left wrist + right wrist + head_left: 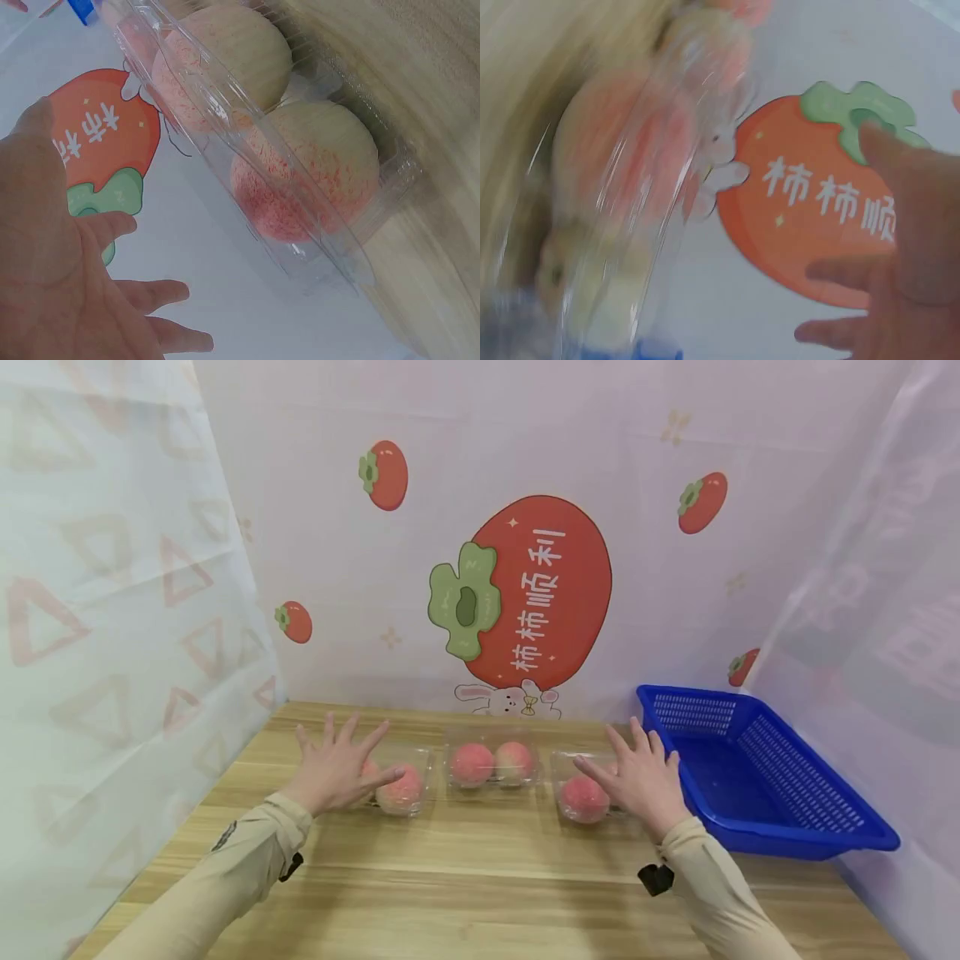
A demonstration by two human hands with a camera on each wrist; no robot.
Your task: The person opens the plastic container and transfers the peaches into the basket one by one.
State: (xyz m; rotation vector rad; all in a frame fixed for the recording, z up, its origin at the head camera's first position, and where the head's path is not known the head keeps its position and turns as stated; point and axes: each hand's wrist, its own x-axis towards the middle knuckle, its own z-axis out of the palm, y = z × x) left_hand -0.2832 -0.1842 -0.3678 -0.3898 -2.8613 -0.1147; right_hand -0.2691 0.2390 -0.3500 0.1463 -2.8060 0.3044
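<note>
Three clear plastic boxes, each with pink-and-cream peaches inside, line up across the wooden table. In the head view my left hand [337, 768] is spread above the left box [420, 777], partly hiding one peach; the other peach [400, 790] shows. Between the hands stands the middle box [491, 735] with two peaches. Over the right box [562, 764] my right hand [643, 781] spreads its fingers, covering part of it; one peach [584, 800] shows. Neither hand holds anything. The left wrist view shows my left hand [82, 270] apart from the box. The right wrist view is blurred.
A blue plastic basket [780, 835] with perforated sides stands to the right, close beside my right hand. Printed cloth walls [330, 552] with persimmon drawings rise behind and at both sides. The wooden tabletop [465, 885] extends in front of the boxes.
</note>
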